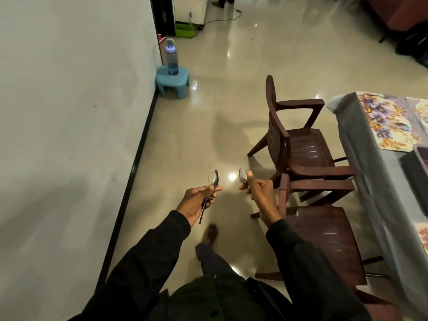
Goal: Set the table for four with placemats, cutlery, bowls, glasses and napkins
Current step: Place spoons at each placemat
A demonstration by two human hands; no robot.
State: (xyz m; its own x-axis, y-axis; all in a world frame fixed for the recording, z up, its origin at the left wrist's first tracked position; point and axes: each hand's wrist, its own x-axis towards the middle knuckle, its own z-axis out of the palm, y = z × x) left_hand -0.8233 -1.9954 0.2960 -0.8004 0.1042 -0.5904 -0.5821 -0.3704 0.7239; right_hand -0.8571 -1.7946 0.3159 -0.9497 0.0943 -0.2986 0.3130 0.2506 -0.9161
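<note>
My left hand [196, 202] grips a metal spoon [215, 179] by its handle, bowl pointing up, over the tiled floor. My right hand [257, 191] grips a second metal spoon [242, 175], with the thumb up beside its bowl. Both hands are left of the table [361, 144], which has a grey cloth. A floral placemat [384, 121] lies on the table at the far right, with a spoon [399, 124] resting on it. Part of another placemat [422, 112] shows at the frame's right edge.
Two dark brown plastic chairs [298, 144] [324, 232] stand between me and the table. A teal stool [172, 81] with a water bottle [171, 56] sits by the wall at left. A dark box [414, 170] lies on the table. My foot [210, 232] is on the floor.
</note>
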